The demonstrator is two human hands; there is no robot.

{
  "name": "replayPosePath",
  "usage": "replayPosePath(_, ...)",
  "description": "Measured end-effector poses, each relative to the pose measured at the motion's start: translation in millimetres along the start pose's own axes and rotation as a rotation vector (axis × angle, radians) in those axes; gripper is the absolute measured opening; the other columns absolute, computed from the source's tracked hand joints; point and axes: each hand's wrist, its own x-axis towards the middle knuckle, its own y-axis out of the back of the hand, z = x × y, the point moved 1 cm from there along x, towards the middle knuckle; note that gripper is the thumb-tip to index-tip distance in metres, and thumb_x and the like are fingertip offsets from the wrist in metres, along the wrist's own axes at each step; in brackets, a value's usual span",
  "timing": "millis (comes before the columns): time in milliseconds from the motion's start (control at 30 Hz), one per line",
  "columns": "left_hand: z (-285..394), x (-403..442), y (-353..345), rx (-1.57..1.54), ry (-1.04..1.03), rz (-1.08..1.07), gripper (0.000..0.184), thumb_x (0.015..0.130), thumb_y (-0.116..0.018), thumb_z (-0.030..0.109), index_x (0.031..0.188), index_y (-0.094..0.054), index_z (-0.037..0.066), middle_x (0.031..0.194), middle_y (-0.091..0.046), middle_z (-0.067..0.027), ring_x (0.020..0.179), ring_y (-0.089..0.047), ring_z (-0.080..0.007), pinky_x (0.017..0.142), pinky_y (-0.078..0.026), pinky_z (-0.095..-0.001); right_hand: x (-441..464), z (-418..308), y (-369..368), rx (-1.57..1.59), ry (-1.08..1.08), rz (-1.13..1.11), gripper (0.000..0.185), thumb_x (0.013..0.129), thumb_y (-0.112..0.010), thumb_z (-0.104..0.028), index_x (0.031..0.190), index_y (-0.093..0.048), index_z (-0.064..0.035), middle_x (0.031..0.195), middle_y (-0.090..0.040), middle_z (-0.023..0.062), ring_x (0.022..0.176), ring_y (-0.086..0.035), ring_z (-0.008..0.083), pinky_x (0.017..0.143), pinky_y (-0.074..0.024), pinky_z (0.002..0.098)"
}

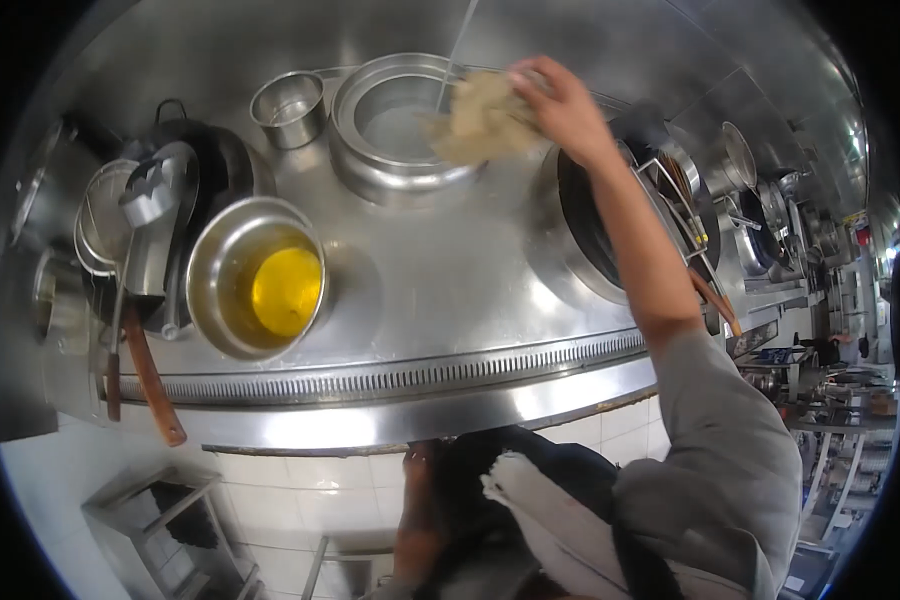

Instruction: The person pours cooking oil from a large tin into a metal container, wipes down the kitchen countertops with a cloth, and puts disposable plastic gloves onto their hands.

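My right hand is closed on a crumpled tan cloth, held up at the right side of a round steel pot set in the counter. Pale liquid lies inside that pot, and a thin whitish stream or tube comes down into it from above. The cloth covers part of the pot's right rim. Low at the counter's front edge is my left hand, dim and blurred. Its fingers cannot be made out.
A steel pot with yellow liquid stands on the left, beside wooden-handled tools and a strainer. A small steel pot is at the back. On the right are a dark wok and a metal rack.
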Motion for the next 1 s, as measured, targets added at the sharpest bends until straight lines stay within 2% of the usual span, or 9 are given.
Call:
replayPosePath(67, 13.1, -19.9, 2.3, -0.019, 0.036, 0.077, 0.037, 0.096, -0.057, 0.033, 0.127, -0.055, 0.012, 0.121, -0.061, -0.0081, 0.113, -0.062, -0.0281, 0.089, -0.051, -0.0424, 52.1, 20.5, -27.0, -0.324, 0.088, 0.033, 0.027, 0.095, -0.063, -0.029, 0.113, -0.066, -0.0088, 0.111, -0.068, 0.0168, 0.103, -0.065, 0.0322, 0.088, -0.0513, 0.0394)
replayPosePath(133, 24.9, -8.8, -27.2, 0.009, -0.094, -0.129, 0.029, 0.096, -0.06, 0.023, 0.122, -0.059, 0.011, 0.113, -0.064, -0.0072, 0.108, -0.063, -0.0229, 0.09, -0.05, -0.0366, 101.0, 64.0, -67.8, -0.472, 0.246, 0.008, 0.028, 0.095, -0.059, -0.03, 0.113, -0.066, -0.0091, 0.109, -0.068, 0.0217, 0.105, -0.063, 0.0402, 0.091, -0.0506, 0.0453)
replayPosePath(333, 10.7, -36.1, -81.3, 0.164, -0.18, -0.178, 0.02, 0.097, -0.059, 0.018, 0.113, -0.064, 0.007, 0.101, -0.067, -0.0071, 0.096, -0.064, -0.0198, 0.084, -0.051, -0.0323, 159.9, 152.4, -183.2, -0.658, 0.187, -0.155, 0.024, 0.095, -0.052, -0.019, 0.107, -0.066, -0.0033, 0.113, -0.068, 0.0204, 0.11, -0.063, 0.0391, 0.095, -0.0502, 0.048)
replayPosePath(500, 56.0, -131.2, -128.6, 0.472, -0.346, -0.202, 0.016, 0.098, -0.059, 0.014, 0.105, -0.067, 0.003, 0.092, -0.069, -0.0069, 0.086, -0.066, -0.0171, 0.079, -0.052, -0.0287, 163.7, 238.2, -230.2, -1.168, 0.212, -0.931, 0.032, 0.085, -0.062, -0.019, 0.108, -0.07, 0.0009, 0.122, -0.066, 0.0213, 0.116, -0.063, 0.0331, 0.095, -0.0512, 0.0451)
replayPosePath(600, 156.9, -225.2, -166.0, 0.514, -0.391, -0.313, 0.014, 0.098, -0.06, 0.011, 0.102, -0.069, 0.002, 0.088, -0.07, -0.007, 0.082, -0.066, -0.0157, 0.077, -0.052, -0.027, 170.2, 211.1, -212.4, -1.11, 0.062, -1.054, 0.035, 0.078, -0.067, -0.018, 0.109, -0.072, -0.0022, 0.12, -0.068, 0.0212, 0.113, -0.065, 0.0326, 0.092, -0.0524, 0.0438)
replayPosePath(733, 308.0, -307.4, -224.9, 0.715, -0.655, -0.577, 0.01, 0.097, -0.061, 0.003, 0.102, -0.069, 0.001, 0.091, -0.07, -0.0062, 0.082, -0.065, -0.0132, 0.077, -0.052, -0.0269, 198.0, 133.8, -151.0, -0.758, 0.038, -0.703, 0.035, 0.075, -0.068, -0.019, 0.108, -0.072, -0.0076, 0.107, -0.072, 0.0187, 0.098, -0.07, 0.0346, 0.084, -0.0552, 0.0437)
replayPosePath(800, 334.9, -311.3, -250.0, 0.449, -0.755, -0.479, 0.013, 0.098, -0.06, 0.003, 0.108, -0.067, 0.001, 0.092, -0.069, -0.0043, 0.085, -0.064, -0.0122, 0.08, -0.051, -0.0278, 204.3, 113.4, -121.8, -0.556, 0.328, -0.319, 0.033, 0.076, -0.068, -0.022, 0.106, -0.071, -0.0071, 0.104, -0.072, 0.0183, 0.096, -0.07, 0.0354, 0.084, -0.0556, 0.0435)
replayPosePath(900, 352.2, -313.8, -272.6, 0.407, -0.86, -0.388, 0.016, 0.099, -0.06, 0.004, 0.113, -0.065, 0.0, 0.092, -0.068, -0.0032, 0.086, -0.064, -0.0119, 0.084, -0.05, -0.0276, 205.8, 129.5, -137.7, -0.789, 0.25, -0.573, 0.034, 0.079, -0.068, -0.021, 0.111, -0.071, -0.009, 0.106, -0.072, 0.0177, 0.097, -0.069, 0.0354, 0.086, -0.056, 0.043)
replayPosePath(1000, 343.9, -314.2, -270.8, 0.341, -0.82, -0.379, 0.018, 0.099, -0.06, 0.004, 0.115, -0.065, 0.0, 0.093, -0.067, -0.0039, 0.089, -0.063, -0.0124, 0.087, -0.048, -0.0272, 164.2, 148.9, -163.4, -0.799, 0.09, -0.525, 0.034, 0.081, -0.067, -0.021, 0.113, -0.071, -0.0082, 0.11, -0.071, 0.0175, 0.102, -0.069, 0.0352, 0.089, -0.0553, 0.0428)
